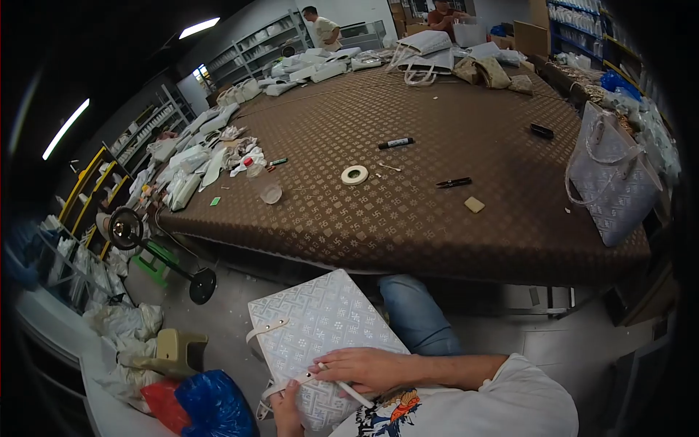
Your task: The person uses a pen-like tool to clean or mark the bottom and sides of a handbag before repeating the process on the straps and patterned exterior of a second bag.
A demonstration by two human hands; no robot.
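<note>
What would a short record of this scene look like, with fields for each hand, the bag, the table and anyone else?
left hand: left hand at the lower edge of the white patterned bag, partly cut off by the frame; grip unclear
right hand: right hand lies on the bag, fingers closed on its white handle strap
bag: tilted on the person's lap
table: brown patterned table bearing a tape roll, a black marker and a second pale bag near its right edge
others: two people at the far end
</note>
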